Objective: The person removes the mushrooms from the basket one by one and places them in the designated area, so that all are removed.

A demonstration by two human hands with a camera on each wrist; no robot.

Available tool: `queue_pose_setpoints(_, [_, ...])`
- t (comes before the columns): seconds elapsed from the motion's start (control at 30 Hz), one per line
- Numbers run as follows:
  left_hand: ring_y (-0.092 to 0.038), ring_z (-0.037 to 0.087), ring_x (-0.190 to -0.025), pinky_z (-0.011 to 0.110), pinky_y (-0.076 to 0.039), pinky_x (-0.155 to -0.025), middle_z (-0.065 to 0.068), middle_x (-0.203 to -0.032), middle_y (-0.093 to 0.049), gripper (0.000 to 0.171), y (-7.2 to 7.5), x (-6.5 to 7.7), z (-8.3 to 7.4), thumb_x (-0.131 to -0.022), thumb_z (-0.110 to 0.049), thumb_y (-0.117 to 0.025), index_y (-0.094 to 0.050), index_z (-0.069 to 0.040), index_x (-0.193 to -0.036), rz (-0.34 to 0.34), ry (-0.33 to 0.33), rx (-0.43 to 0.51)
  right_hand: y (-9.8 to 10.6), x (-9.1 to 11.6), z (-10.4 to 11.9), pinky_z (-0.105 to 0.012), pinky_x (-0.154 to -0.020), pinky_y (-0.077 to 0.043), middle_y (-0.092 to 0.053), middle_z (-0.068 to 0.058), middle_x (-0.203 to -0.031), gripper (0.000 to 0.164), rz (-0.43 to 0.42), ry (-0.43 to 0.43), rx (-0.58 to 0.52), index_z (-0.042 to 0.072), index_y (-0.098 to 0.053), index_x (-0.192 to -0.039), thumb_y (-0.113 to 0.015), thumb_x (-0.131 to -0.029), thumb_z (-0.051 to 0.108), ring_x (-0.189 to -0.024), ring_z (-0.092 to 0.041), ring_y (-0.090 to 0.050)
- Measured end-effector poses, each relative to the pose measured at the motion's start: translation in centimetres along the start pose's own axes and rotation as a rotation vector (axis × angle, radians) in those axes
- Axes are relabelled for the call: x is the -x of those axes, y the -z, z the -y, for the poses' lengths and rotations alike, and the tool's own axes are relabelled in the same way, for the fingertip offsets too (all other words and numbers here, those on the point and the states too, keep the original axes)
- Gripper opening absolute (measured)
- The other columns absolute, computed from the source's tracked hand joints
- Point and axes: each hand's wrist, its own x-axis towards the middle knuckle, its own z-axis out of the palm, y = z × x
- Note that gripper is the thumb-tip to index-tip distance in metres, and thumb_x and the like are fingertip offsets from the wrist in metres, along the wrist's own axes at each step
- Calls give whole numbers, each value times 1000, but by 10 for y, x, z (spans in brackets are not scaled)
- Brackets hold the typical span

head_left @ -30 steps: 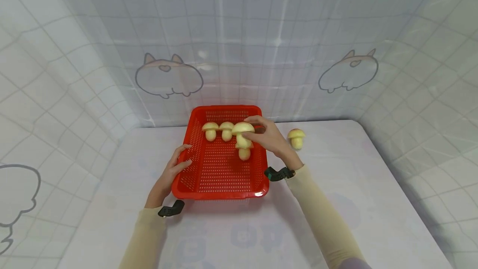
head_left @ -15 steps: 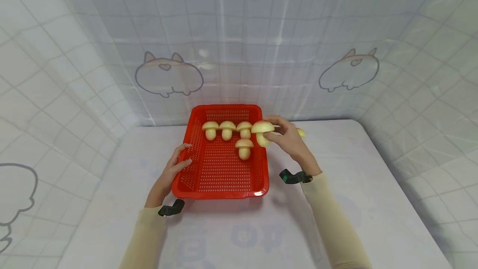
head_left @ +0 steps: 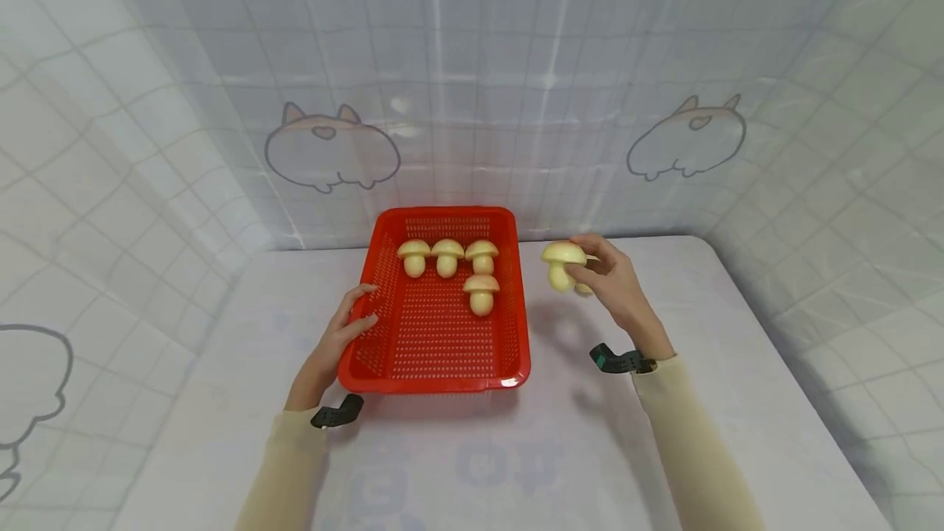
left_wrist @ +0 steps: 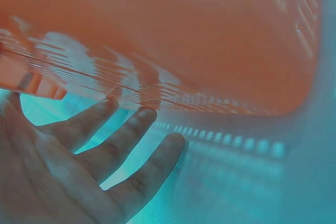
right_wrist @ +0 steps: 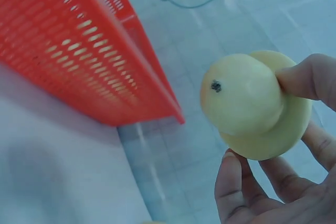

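A pale yellow toy mushroom (head_left: pixel 562 255) is pinched by my right hand (head_left: pixel 614 281) above the table, to the right of the red perforated basket (head_left: pixel 435 385). Up close in the right wrist view, the thumb lies on the stem side of the mushroom (right_wrist: pixel 244 98) and the fingers reach the cap. Partly hidden behind it, another mushroom (head_left: pixel 584 289) lies on the table. My left hand (head_left: pixel 329 344) grips the basket's left rim, thumb and one finger over it. Seen from the left wrist, several fingers (left_wrist: pixel 118 145) touch the outer wall (left_wrist: pixel 157 40) from below.
Inside the basket, three mushrooms (head_left: pixel 447 259) form a row at the back, and a single mushroom (head_left: pixel 482 295) lies below the right one. The white table (head_left: pixel 708 367) meets a grid-patterned sheet (head_left: pixel 487 105) behind and at both sides.
My right hand has carried its mushroom rightward, out over the basket's right rim. The mushroom on the table is now mostly hidden behind it. The left hand and basket stay in place.
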Motion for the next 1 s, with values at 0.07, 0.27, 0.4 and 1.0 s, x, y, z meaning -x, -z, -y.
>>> queue_pose_setpoints(0.07, [-48, 37, -124, 37, -58, -91, 17, -149, -32, 52, 0, 1, 0, -107, -24, -48, -27, -22, -155, 1, 0, 1, 4, 3, -4, -25, -83, -56, -57, -5, -134, 50, -4, 5, 10, 8, -55, -143, -72, -97, 15, -109, -13, -66])
queue_pose_setpoints(0.27, [-47, 39, -126, 41, -57, -93, 19, -151, -31, 52, -1, 3, -1, -107, -26, -48, -27, -24, -155, 2, 6, -1, 16, 6, -10, -23, -85, -56, -57, -3, -133, 50, -19, 8, 52, 9, -56, -142, -73, -96, 19, -108, -10, -66])
queue_pose_setpoints(0.4, [-48, 39, -126, 42, -57, -93, 18, -151, -31, 52, 0, 3, -1, -107, -26, -47, -26, -23, -155, 0, 8, -2, 22, 6, -12, -21, -85, -56, -58, 0, -131, 49, -22, -6, 60, 9, -57, -140, -74, -96, 20, -106, -9, -67])
queue_pose_setpoints(1.0, [-44, 37, -128, 36, -56, -93, 18, -151, -31, 52, -2, 2, -6, -107, -23, -46, -27, -22, -155, -16, 26, 8, 45, 4, -18, -17, -87, -54, -58, 3, -132, 50, -24, 1, 114, 4, -56, -141, -74, -95, 16, -108, -5, -65])
